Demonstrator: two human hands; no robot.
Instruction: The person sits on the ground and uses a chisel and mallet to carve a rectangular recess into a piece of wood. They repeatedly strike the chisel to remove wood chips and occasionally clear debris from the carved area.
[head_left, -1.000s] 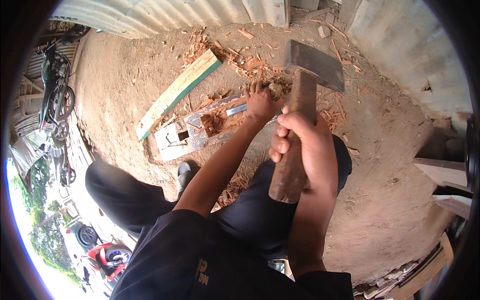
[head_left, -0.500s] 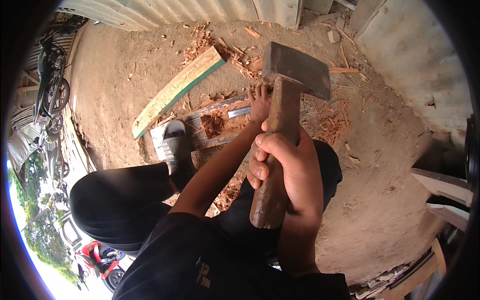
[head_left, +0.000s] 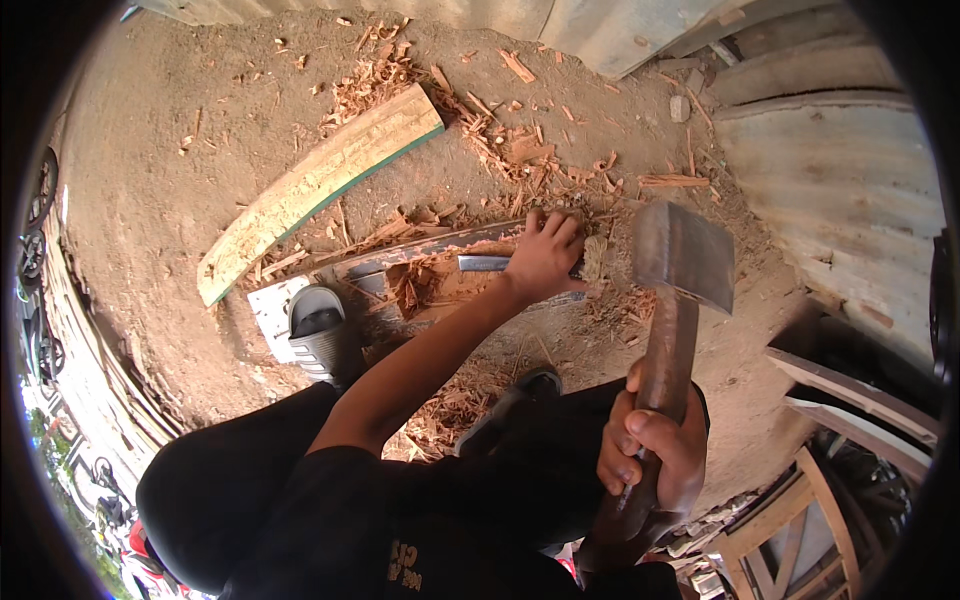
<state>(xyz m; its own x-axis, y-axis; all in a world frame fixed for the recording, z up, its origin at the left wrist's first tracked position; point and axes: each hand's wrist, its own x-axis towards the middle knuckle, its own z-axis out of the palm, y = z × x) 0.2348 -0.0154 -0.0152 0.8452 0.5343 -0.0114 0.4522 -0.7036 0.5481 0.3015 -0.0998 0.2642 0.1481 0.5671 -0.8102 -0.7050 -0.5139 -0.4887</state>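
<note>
In my right hand point(head_left: 660, 445), closed round its wooden handle, a heavy hammer point(head_left: 685, 257) stands with its blocky dark metal head raised. My left hand point(head_left: 545, 255) lies across the right part of a worn wooden beam point(head_left: 450, 243), its fingers bent over the far edge and the thumb pointing right. A flat metal chisel blade point(head_left: 482, 263) shows just left of that hand; whether its handle is under the palm is hidden. Left of the blade, a rough reddish recess point(head_left: 412, 285) is cut into the beam. My left sandal point(head_left: 325, 330) presses on the beam's left end.
Beyond the beam a curved pale timber point(head_left: 320, 190) with a green edge lies on the dirt ground. Wood chips point(head_left: 375, 85) are scattered around. Corrugated metal sheets point(head_left: 830, 190) border the right side, with wooden frames point(head_left: 800, 520) at the lower right.
My right hand has carried the hammer right and nearer to me. The left hand still rests on the beam beside the chisel. The whole view has shifted, showing my other foot.
</note>
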